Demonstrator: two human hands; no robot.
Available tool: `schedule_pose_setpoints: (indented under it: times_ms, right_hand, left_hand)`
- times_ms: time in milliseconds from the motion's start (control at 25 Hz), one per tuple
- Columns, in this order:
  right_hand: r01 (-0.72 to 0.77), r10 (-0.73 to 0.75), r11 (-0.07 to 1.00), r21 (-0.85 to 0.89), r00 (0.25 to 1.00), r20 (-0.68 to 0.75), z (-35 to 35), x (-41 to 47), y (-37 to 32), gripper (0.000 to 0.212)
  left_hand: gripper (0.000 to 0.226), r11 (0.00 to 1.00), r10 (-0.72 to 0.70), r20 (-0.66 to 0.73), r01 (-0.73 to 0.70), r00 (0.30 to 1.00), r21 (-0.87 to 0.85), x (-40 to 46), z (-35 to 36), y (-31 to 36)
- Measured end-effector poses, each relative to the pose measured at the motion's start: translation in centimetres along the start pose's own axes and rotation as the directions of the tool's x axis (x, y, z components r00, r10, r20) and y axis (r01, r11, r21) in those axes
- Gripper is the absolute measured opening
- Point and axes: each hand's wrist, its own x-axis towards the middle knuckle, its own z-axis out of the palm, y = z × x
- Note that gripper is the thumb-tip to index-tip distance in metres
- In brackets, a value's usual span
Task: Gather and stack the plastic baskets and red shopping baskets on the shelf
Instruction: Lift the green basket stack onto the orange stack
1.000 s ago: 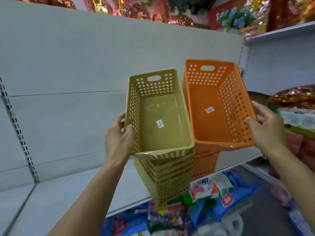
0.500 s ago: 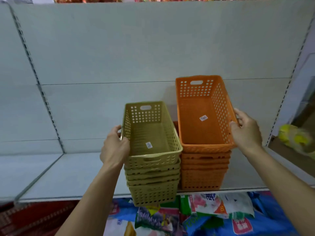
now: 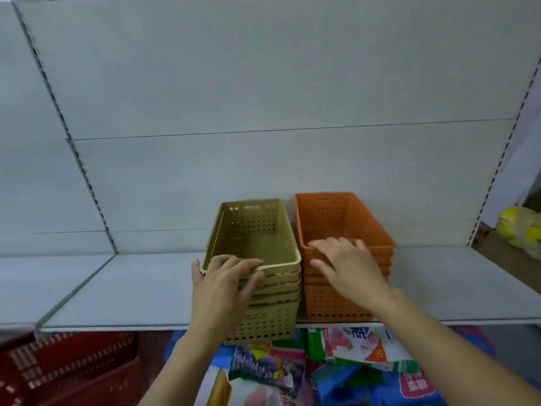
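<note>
Gripping the near end of the stack of olive-green perforated rectangular plastic baskets [image 3: 257, 276] with the left hand [image 3: 222, 288], fingers curled over the smooth rolled rim, thumb on the outer corner. Resting the right hand [image 3: 348, 268] with fingers spread and nearly straight across the near rim of the stack of orange perforated rectangular plastic baskets [image 3: 342, 259]. Sitting side by side, almost touching, on the flat pale grey shelf board [image 3: 131, 294]; the olive stack overhanging the front edge. Lying below and left of the left hand: dark red slotted plastic shopping baskets [image 3: 67, 373].
</note>
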Motion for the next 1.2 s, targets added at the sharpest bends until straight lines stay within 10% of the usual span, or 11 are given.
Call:
schedule_pose_setpoints:
  times_ms: [440,600,840,1000,1200]
  right_hand:
    - [-0.272,0.247,0.957,-0.102,0.946,-0.209,-2.8,-5.2,9.3,0.034]
    - [-0.153,0.172,0.985,0.078,0.903,-0.393,-1.2,-6.4,6.0,0.037]
    - [-0.006,0.211,0.837,0.547,0.926,-0.313,2.8,-8.1,-3.1,0.049]
    - [-0.149,0.345,0.701,0.697,0.927,-0.148,7.9,-7.8,-7.5,0.082]
    - [-0.175,0.545,0.622,0.764,0.797,-0.262,10.6,-6.2,-10.8,0.095]
  left_hand:
    - [0.025,0.971,0.009,-0.104,0.017,0.995,0.238,0.4,1.9,9.0]
    - [0.041,0.986,0.055,0.000,-0.055,0.998,-0.156,1.5,2.2,12.4]
    - [0.049,0.894,-0.097,-0.361,-0.079,0.927,-0.441,0.6,1.6,1.6]
    - [0.077,0.637,-0.417,-0.014,0.281,0.909,-0.718,1.7,1.4,-8.0]
    - [0.060,0.433,-0.188,0.309,0.361,0.932,-0.826,4.2,2.0,-14.3]
